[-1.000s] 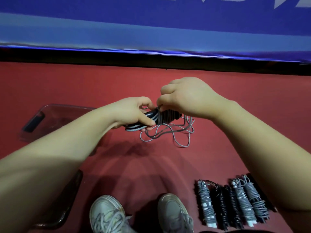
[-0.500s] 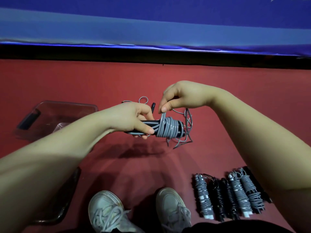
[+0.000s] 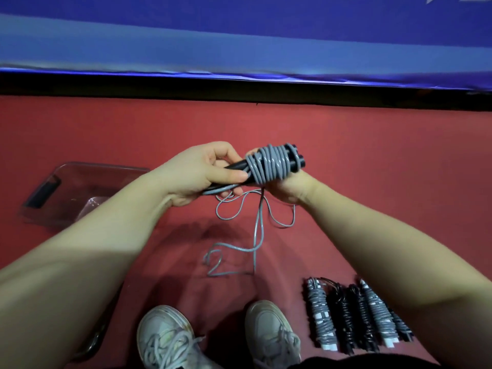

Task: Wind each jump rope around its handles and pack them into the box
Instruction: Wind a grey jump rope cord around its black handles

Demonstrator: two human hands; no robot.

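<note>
My left hand [image 3: 202,171] grips the black handles [image 3: 234,169] of a jump rope held above the red floor. Grey cord [image 3: 269,166] is coiled several times around the handles' far end. My right hand [image 3: 290,189] is under the coil, palm side up, its fingers hidden behind the bundle where the cord runs down. The loose grey cord [image 3: 257,230] hangs in loops and trails onto the floor. A clear plastic box [image 3: 80,182] lies on the floor to the left. Several wound ropes [image 3: 356,318], grey and black, lie side by side at lower right.
My two grey sneakers [image 3: 269,334] stand at the bottom centre. A blue padded barrier [image 3: 239,49] with a black base strip runs across the back. A dark curved object [image 3: 95,339] lies at lower left under my left arm.
My right hand has gone from above the coil to beneath it, carrying the cord around. The bundle has risen and tilted, and more loose cord now hangs down to the floor.
</note>
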